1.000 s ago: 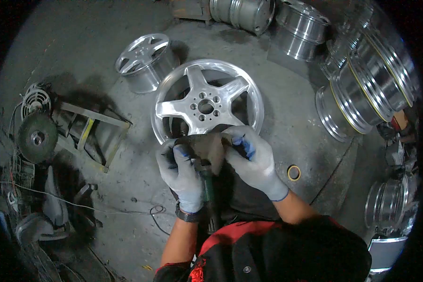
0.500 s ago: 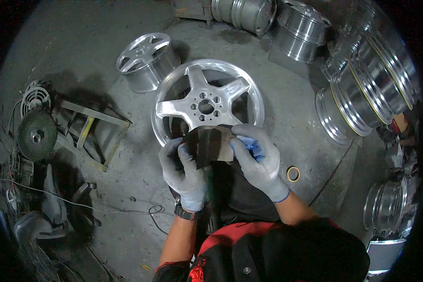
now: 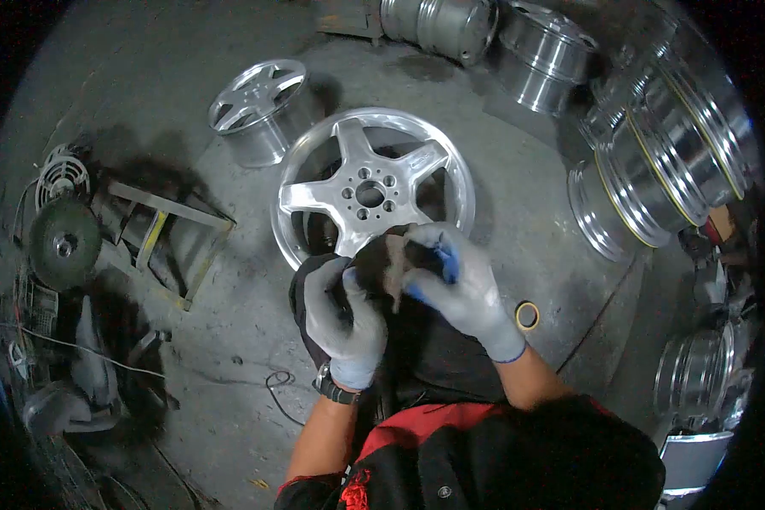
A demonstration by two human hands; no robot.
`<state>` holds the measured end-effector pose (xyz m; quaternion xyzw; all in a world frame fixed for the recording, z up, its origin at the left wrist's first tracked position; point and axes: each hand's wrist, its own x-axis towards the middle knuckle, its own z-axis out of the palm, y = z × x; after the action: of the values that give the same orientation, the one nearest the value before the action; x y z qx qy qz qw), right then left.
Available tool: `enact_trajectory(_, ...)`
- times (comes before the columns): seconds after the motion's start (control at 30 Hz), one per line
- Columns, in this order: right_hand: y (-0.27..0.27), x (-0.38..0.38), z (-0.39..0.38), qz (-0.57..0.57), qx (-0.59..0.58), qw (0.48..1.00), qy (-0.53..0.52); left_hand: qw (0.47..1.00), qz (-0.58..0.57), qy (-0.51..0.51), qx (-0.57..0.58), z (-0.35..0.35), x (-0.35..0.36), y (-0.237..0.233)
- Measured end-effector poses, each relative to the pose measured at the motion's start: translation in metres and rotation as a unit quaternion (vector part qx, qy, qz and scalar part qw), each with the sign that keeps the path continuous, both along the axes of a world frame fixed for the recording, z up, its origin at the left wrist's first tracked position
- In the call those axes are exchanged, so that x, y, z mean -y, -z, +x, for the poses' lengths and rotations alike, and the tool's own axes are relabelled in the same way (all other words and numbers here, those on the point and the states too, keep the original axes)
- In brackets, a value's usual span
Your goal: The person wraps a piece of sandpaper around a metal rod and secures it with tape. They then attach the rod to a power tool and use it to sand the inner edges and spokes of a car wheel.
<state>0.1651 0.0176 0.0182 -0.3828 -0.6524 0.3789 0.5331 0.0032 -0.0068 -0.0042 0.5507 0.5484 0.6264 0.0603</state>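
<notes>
A dark sheet with a brownish side, which looks like sandpaper (image 3: 394,270), is bent between my two hands in front of my dark-clothed lap. My left hand (image 3: 344,319), in a grey-white glove, is closed on its left side. My right hand (image 3: 463,285), gloved alike with blue at the fingers, grips the right part and is slightly smeared by motion. Just beyond my hands a polished five-spoke wheel rim (image 3: 370,161) lies face up, its lower edge partly hidden by my hands and lap.
Another rim (image 3: 263,110) stands behind it at the left. Stacked rims (image 3: 646,178) line the right side. A roll of tape (image 3: 527,315) lies on the floor by my right wrist. A metal frame (image 3: 166,229), a grinding wheel (image 3: 65,245) and a loose cable (image 3: 282,391) are at the left.
The sheet was spread flatter between both hands; now it is bent and turned more edge-on. My right hand has moved slightly left, and my left hand slightly right and down.
</notes>
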Motion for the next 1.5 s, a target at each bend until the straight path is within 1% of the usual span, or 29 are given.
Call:
enact_trajectory(0.03,0.007,0.0,-0.003,0.01,0.028,0.999,0.033,1.0,-0.003,0.003,-0.007,0.004,0.003,-0.004)
enact_trajectory(0.07,0.005,0.0,-0.005,0.01,0.027,0.999,0.037,1.0,-0.006,0.006,-0.013,0.006,0.006,-0.006)
enact_trajectory(0.13,0.001,0.001,-0.007,-0.02,0.051,0.996,0.064,1.0,0.001,0.021,-0.009,0.005,0.005,0.004)
enact_trajectory(0.17,0.003,0.0,-0.006,-0.02,0.051,0.996,0.065,0.996,-0.022,0.034,0.075,0.004,0.005,0.006)
enact_trajectory(0.2,0.006,-0.002,-0.004,-0.038,0.013,0.998,0.054,0.985,-0.044,0.046,0.159,0.004,0.005,0.007)
enact_trajectory(0.23,0.008,-0.003,-0.002,-0.056,-0.025,0.997,0.043,0.979,-0.045,0.045,0.192,0.003,0.003,0.006)
enact_trajectory(0.27,0.007,-0.003,0.0,-0.057,-0.025,0.997,0.043,0.979,-0.045,0.045,0.192,0.001,0.002,0.007)
enact_trajectory(0.33,0.004,-0.002,0.003,-0.155,-0.096,0.983,0.013,0.975,-0.044,0.058,0.21,-0.004,-0.002,0.01)
enact_trajectory(0.37,0.002,0.0,0.002,-0.155,-0.096,0.983,0.013,0.961,-0.056,0.087,0.256,-0.001,0.0,0.002)
enact_trajectory(0.4,-0.001,0.001,-0.001,-0.144,-0.141,0.979,0.019,0.961,-0.056,0.088,0.256,-0.002,0.001,-0.002)
enact_trajectory(0.43,-0.003,0.002,-0.002,-0.132,-0.185,0.973,0.026,0.946,-0.089,0.106,0.294,-0.002,0.002,-0.005)
enact_trajectory(0.47,-0.002,0.001,-0.001,-0.132,-0.185,0.973,0.027,0.927,-0.122,0.124,0.332,-0.002,0.002,-0.007)
enact_trajectory(0.57,0.005,-0.003,0.007,-0.122,-0.137,0.983,0.015,0.936,-0.124,0.106,0.312,0.001,0.002,-0.011)
enact_trajectory(0.63,0.011,-0.006,0.014,-0.12,-0.041,0.992,0.009,0.927,-0.146,0.119,0.323,-0.001,0.002,-0.011)
enact_trajectory(0.7,0.012,-0.007,0.014,-0.113,-0.041,0.993,0.016,0.918,-0.169,0.132,0.335,-0.004,0.001,-0.006)
enact_trajectory(0.77,0.01,-0.006,0.013,-0.106,-0.041,0.993,0.023,0.938,-0.149,0.12,0.289,-0.006,-0.003,0.004)
enact_trajectory(0.83,0.002,-0.004,0.01,-0.132,-0.098,0.985,0.05,0.943,-0.149,0.118,0.273,-0.007,-0.004,0.003)
enact_trajectory(0.87,-0.002,-0.003,0.012,-0.132,-0.097,0.985,0.049,0.948,-0.149,0.116,0.256,-0.007,-0.003,0.001)
enact_trajectory(0.93,-0.007,-0.004,0.02,-0.114,-0.035,0.993,-0.005,0.942,-0.163,0.126,0.264,-0.008,-0.003,-0.009)
enact_trajectory(0.97,-0.006,-0.006,0.023,-0.115,-0.034,0.993,-0.007,0.936,-0.177,0.137,0.271,-0.008,-0.003,-0.012)
enact_trajectory(1.03,-0.003,-0.009,0.027,-0.075,0.044,0.995,-0.044,0.936,-0.173,0.141,0.271,-0.009,-0.006,-0.014)
enact_trajectory(1.17,-0.011,0.002,0.015,-0.13,0.036,0.988,-0.072,0.935,-0.183,0.125,0.277,-0.016,-0.015,-0.011)
enact_trajectory(1.23,-0.017,0.012,0.001,-0.216,-0.033,0.975,-0.031,0.934,-0.159,0.103,0.302,-0.009,-0.02,-0.014)
enact_trajectory(1.27,-0.014,0.016,-0.005,-0.217,-0.032,0.975,-0.037,0.932,-0.135,0.087,0.324,-0.006,-0.022,-0.016)
enact_trajectory(1.33,-0.002,0.022,-0.015,-0.196,-0.082,0.977,0.001,0.932,-0.132,0.073,0.33,-0.003,-0.023,-0.014)
enact_trajectory(1.4,0.006,0.027,-0.024,-0.18,-0.114,0.977,0.01,0.892,-0.139,0.067,0.426,0.001,-0.023,-0.021)
enact_trajectory(1.43,0.006,0.028,-0.026,-0.181,-0.118,0.976,0.024,0.869,-0.149,0.087,0.464,-0.001,-0.022,-0.022)
enact_trajectory(1.47,0.005,0.029,-0.027,-0.182,-0.123,0.975,0.04,0.869,-0.148,0.085,0.465,-0.003,-0.021,-0.022)
enact_trajectory(1.5,0.004,0.03,-0.028,-0.182,-0.123,0.975,0.039,0.869,-0.145,0.121,0.457,-0.004,-0.021,-0.022)
